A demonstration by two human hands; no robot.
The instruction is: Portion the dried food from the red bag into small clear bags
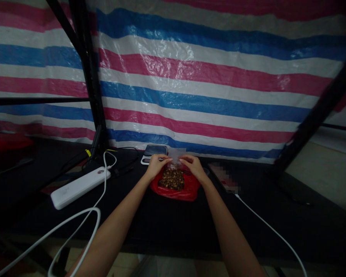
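Observation:
My left hand and my right hand are side by side near the back of the black table. Both have thumb and fingers pinched on opposite sides of a clear plastic bag, whose upper part stands up between them. Below it is a heap of small brown and golden pieces, too small to name, on a red plastic bag. I cannot tell whether the heap lies inside the clear bag. Just behind my left hand sits what looks like a small white scale with a dark top.
To the left lies a white power bank with a looping white cable. A phone, partly blurred out, lies to the right with its own white cable. Black metal posts and a striped plastic sheet stand behind the table.

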